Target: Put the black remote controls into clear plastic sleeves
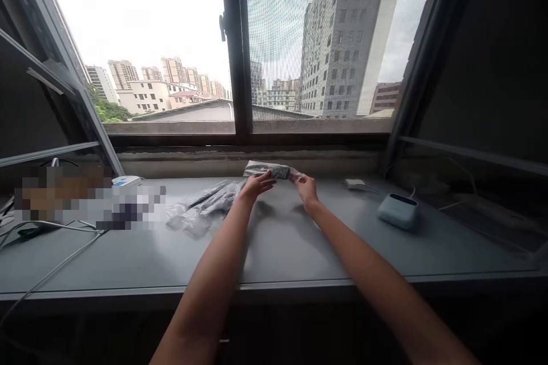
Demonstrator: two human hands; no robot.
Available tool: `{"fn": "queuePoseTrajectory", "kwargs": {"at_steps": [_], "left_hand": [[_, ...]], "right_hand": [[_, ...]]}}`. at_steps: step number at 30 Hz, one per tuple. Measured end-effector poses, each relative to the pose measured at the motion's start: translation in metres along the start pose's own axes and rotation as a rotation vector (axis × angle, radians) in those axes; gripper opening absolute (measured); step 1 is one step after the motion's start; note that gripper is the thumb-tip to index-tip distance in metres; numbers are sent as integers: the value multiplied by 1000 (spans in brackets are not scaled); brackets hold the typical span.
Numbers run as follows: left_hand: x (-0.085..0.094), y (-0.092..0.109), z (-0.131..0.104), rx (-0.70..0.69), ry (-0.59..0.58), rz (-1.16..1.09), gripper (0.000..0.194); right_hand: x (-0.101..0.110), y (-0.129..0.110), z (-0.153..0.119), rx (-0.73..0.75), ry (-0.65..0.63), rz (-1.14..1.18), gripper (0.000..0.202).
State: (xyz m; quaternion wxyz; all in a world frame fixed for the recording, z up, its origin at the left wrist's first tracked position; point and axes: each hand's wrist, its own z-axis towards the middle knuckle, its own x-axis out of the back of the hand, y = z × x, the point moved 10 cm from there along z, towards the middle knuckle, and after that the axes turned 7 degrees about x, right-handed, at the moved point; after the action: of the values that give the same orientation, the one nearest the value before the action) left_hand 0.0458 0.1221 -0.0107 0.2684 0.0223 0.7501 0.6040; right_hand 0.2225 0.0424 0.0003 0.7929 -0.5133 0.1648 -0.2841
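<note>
A clear plastic bag (280, 171) with a dark grey item inside is held up over the grey table, near the window sill. My left hand (257, 185) grips the bag from the left, with the thumb on its front and some fingers below. At the bag's right end, my right hand (305, 187) pinches the plastic between thumb and fingers. Several more clear plastic bags (205, 205) lie in a loose pile on the table, left of my left hand; what they contain is hard to make out.
On the grey table (295, 262), a pale blue device (398, 211) and a white plug (355, 184) with a cable sit at right. White cables (55, 225) and blurred-out items lie at left. A window (240, 68) stands behind, between metal frames.
</note>
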Motion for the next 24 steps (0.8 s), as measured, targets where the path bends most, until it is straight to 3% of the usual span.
{"fn": "queuePoseTrajectory", "kwargs": {"at_steps": [10, 16, 19, 24], "left_hand": [[8, 7, -2, -79, 158, 121, 30], [6, 6, 2, -92, 163, 0, 39], [10, 4, 3, -61, 194, -34, 31], [34, 10, -1, -119, 396, -256, 19]], "right_hand": [[-8, 5, -6, -51, -40, 51, 44], [3, 5, -9, -138, 12, 7, 34], [3, -1, -11, -156, -12, -27, 27], [11, -22, -13, -109, 20, -126, 31]]}}
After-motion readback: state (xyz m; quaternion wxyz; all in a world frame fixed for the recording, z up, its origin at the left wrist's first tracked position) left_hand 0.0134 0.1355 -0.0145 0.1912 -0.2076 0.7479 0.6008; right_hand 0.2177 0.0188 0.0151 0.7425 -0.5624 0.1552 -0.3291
